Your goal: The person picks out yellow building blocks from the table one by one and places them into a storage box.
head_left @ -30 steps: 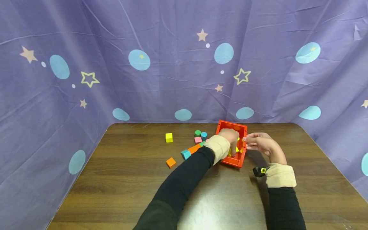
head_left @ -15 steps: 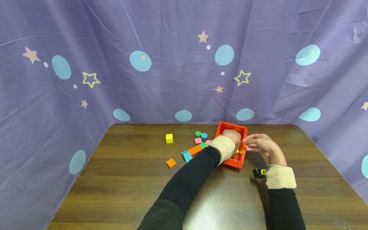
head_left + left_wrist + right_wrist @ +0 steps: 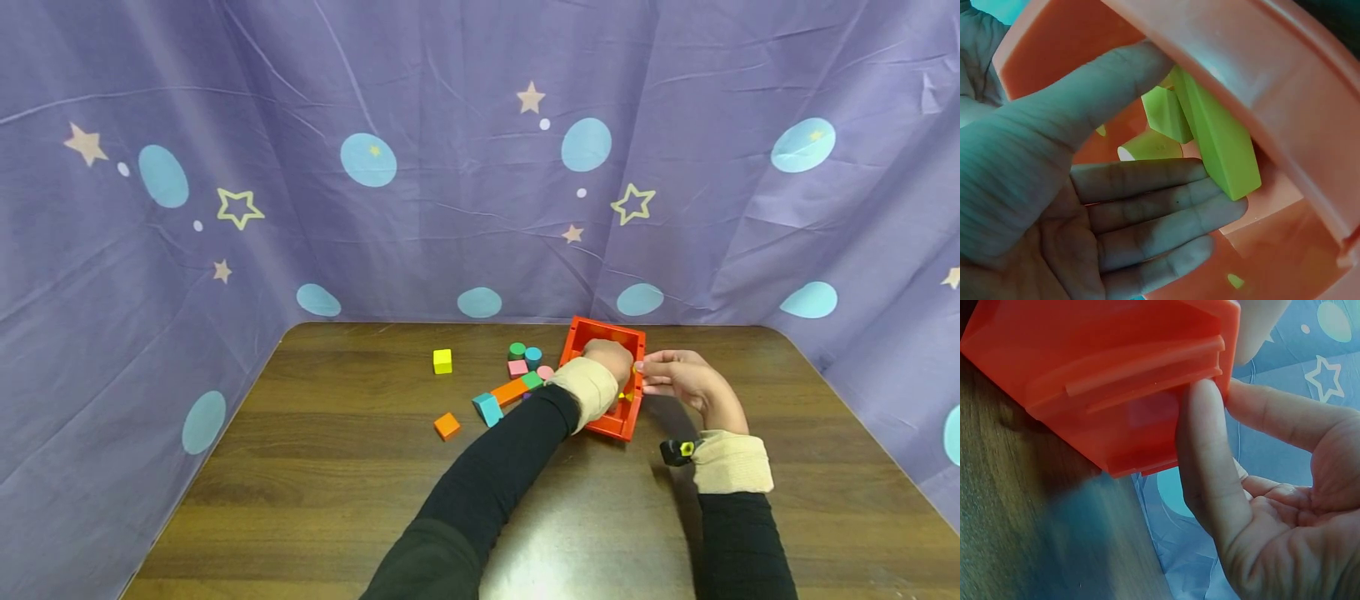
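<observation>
My left hand (image 3: 609,357) reaches down inside a red plastic box (image 3: 618,427). Seen from the left wrist, its fingers lie straight, their tips against the lower end of a long yellow block (image 3: 1222,137). The thumb extends to the box's wall near the block's upper end. A smaller yellow block (image 3: 1166,114) and a yellow cylinder (image 3: 1154,147) lie beyond, inside the box. My right hand (image 3: 686,375) holds the box's right side. In the right wrist view, the thumb and a finger pinch the box's edge beside a moulded ridge.
Left of the box lie a green cylinder (image 3: 517,350), a blue cylinder (image 3: 533,357), a pink block (image 3: 517,368), an orange block (image 3: 510,392) and a blue triangular block (image 3: 488,409). Farther left are a yellow cube (image 3: 442,362) and an orange piece (image 3: 447,427). A curtain (image 3: 420,233) hangs behind the table.
My left hand has shifted slightly right and deeper into the box, with the forearm following. The right hand and the box stay in place.
</observation>
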Available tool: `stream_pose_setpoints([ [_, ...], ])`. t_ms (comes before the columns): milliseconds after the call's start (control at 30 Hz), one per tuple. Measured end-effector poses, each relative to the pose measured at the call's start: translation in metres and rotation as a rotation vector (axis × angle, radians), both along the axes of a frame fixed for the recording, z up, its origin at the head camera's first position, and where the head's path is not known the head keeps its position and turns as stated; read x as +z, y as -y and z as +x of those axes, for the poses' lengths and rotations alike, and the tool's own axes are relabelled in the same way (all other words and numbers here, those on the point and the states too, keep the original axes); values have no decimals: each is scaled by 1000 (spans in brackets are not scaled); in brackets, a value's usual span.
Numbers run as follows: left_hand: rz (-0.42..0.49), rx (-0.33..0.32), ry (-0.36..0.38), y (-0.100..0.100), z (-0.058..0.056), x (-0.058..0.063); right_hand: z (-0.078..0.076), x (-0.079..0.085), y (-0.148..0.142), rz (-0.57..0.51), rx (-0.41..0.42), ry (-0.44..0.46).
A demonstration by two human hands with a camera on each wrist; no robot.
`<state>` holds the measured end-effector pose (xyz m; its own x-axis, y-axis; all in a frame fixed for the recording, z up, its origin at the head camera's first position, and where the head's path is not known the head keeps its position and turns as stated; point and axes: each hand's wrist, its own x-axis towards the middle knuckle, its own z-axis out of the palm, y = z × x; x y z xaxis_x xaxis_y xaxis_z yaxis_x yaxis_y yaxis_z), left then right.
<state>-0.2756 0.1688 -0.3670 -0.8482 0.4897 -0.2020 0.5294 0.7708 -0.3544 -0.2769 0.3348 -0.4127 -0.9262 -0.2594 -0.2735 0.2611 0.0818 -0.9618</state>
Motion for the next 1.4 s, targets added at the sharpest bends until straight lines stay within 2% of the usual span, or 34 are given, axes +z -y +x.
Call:
stream_pose_setpoints([
  [267,-27,1,51,-5,-4,0,0,0,0,41,9,-27],
  [500,15,-3,87,-5,-11,-5,0,1,-2,22,5,-17],
  [967,39,25,137,-11,-25,-12,0,1,-1,12,10,-8],
  [1400,89,-4,123,-5,-23,-13,0,0,-1,-9,14,-14],
])
